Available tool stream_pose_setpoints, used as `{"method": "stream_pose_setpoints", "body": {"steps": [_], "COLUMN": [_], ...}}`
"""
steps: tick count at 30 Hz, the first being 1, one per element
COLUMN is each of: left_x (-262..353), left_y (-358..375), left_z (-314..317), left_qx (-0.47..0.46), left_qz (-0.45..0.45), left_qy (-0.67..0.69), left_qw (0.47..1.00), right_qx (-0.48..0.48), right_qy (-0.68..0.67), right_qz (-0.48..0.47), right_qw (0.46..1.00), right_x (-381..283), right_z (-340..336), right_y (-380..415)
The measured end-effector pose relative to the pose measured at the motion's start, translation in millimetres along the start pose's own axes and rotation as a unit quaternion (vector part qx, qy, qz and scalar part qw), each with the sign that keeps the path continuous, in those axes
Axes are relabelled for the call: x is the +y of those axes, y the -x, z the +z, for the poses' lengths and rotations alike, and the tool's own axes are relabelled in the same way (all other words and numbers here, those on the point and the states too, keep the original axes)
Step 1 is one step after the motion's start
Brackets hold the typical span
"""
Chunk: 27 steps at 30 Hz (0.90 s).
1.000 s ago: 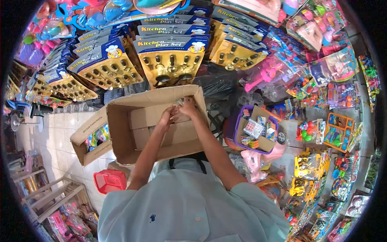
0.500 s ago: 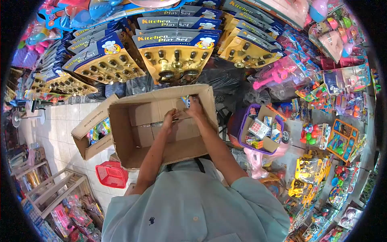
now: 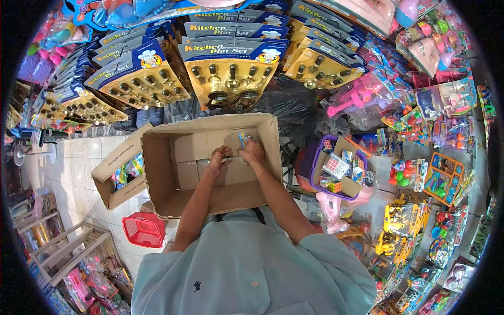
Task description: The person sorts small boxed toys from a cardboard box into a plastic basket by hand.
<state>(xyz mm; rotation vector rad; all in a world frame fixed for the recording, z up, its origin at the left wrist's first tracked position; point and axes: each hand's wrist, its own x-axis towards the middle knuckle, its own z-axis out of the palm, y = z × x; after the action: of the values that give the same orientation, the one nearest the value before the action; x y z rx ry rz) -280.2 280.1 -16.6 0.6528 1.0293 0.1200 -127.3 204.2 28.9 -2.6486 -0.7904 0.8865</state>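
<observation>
A large open cardboard box (image 3: 157, 184) lies in front of my body, its bare inside facing me. Both of my hands reach into it. My right hand (image 3: 253, 151) is closed around a small blue-and-white item (image 3: 242, 138), whose kind I cannot make out; part of it sticks out past the fingers. A little to the left, my left hand (image 3: 218, 157) has its fingers curled together near the box's inner wall. What lies in those fingers, if anything, is too small to name. The two hands are close but apart.
Carded kitchen play sets (image 3: 231, 73) hang in rows behind the box. To the right is a purple basket (image 3: 313, 176) with puzzle cubes. A smaller carton (image 3: 123, 157) with colourful packets and a red basket (image 3: 144, 231) stand at the left. Bagged toys line the right side.
My right hand has moved slightly down and left with the small item, away from the box's upper edge. My left hand has shifted slightly left and down.
</observation>
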Motion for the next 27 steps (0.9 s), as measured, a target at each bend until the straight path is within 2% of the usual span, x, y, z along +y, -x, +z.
{"method": "stream_pose_setpoints", "body": {"steps": [1,2,3,4,6,7,8,9,10,11,12,14,16,18,20,22,24,25,27], "left_x": [0.1,0.2,0.0,-0.4,-8.9,-11.1,4.1,33.7,51.4,62.1,67.2,105.1,109.2,113.1,116.9,116.7,113.5,109.1,100.8], "left_y": [0.5,2.1,4.4,5.7,-8.4,-13.9,2.2,35.8,55.3,62.5,71.7,127.9,137.2,149.5,162.9,170.6,177.3,177.8,177.0], "left_z": [-0.2,0.9,2.5,4.0,-12.1,-16.8,-9.4,4.1,13.1,11.6,14.3,39.5,38.5,43.2,55.0,67.2,78.5,83.6,95.9], "left_qx": [0.000,-0.001,0.036,0.072,0.068,0.067,0.063,0.001,-0.061,-0.110,-0.114,-0.087,-0.106,-0.172,-0.192,-0.208,-0.240,-0.244,-0.254], "left_qz": [0.004,0.005,0.008,0.011,0.000,-0.011,-0.009,0.002,0.012,0.040,0.040,0.141,0.127,0.137,0.120,0.109,0.064,0.063,0.068], "left_qy": [-0.019,-0.018,-0.039,-0.061,-0.073,-0.085,-0.087,-0.056,-0.025,-0.024,-0.026,-0.139,-0.142,-0.131,-0.141,-0.148,-0.137,-0.145,-0.168], "left_qw": [1.000,1.000,0.999,0.995,0.995,0.994,0.994,0.998,0.998,0.993,0.992,0.976,0.976,0.967,0.964,0.961,0.959,0.957,0.950], "right_qx": [0.002,-0.029,-0.059,-0.057,-0.207,-0.202,-0.265,-0.324,-0.320,-0.302,-0.283,-0.290,-0.247,-0.222,-0.298,-0.272,-0.151,-0.143,-0.120], "right_qy": [0.001,-0.066,-0.133,-0.132,-0.298,-0.299,-0.370,-0.435,-0.436,-0.466,-0.495,-0.471,-0.485,-0.494,-0.571,-0.578,-0.546,-0.578,-0.580], "right_qz": [-0.001,-0.027,-0.053,-0.051,0.012,0.013,-0.021,-0.057,-0.058,-0.104,-0.150,-0.140,-0.149,-0.125,-0.038,-0.017,-0.080,-0.099,-0.111], "right_qw": [1.000,0.997,0.988,0.988,0.932,0.932,0.890,0.838,0.839,0.825,0.808,0.821,0.825,0.832,0.764,0.769,0.820,0.797,0.798], "right_x": [8.0,17.7,23.0,19.8,4.2,-0.2,-3.5,-7.0,-10.1,-13.8,-17.0,-26.1,-20.9,-12.8,-14.7,0.7,8.8,9.9,25.9], "right_z": [13.1,27.4,33.8,27.4,0.7,-7.5,-13.7,-20.6,-27.6,-35.4,-43.5,-83.2,-91.1,-98.9,-131.6,-128.0,-135.8,-145.6,-146.7], "right_y": [-8.5,-17.9,-21.2,-16.2,2.2,8.4,13.1,17.6,24.4,35.7,47.1,79.4,96.1,110.9,139.1,145.9,163.1,174.3,185.7]}}
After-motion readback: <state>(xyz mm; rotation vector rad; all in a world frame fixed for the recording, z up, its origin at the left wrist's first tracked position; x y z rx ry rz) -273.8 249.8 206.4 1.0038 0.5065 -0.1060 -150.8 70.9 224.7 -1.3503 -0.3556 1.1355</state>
